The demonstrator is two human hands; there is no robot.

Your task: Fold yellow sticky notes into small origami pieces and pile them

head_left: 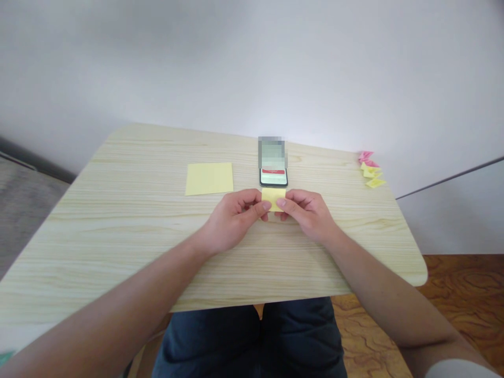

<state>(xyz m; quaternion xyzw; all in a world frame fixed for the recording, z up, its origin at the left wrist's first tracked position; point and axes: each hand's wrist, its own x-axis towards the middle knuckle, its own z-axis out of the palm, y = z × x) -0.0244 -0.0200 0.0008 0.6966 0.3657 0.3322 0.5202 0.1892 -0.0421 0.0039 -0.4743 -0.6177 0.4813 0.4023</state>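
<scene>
Between my two hands is a small yellow piece of paper (273, 195), held up just in front of the phone. My left hand (239, 214) pinches its left side, thumb on the near face. On the other side, my right hand (309, 211) pinches the paper with its thumb pressed on the front and fingers behind. The phone (274, 178) lies face up on the table beyond the paper, its screen lit and the upper part blurred. To the left of the phone lies a flat yellow sheet of paper (209, 178).
The pale wood-grain table (129, 210) has rounded corners and meets a white wall (252, 68) at the back. At its right edge sit a pink folded paper (366, 157) and yellow folded papers (371, 172). My legs (252, 341) are under the near edge.
</scene>
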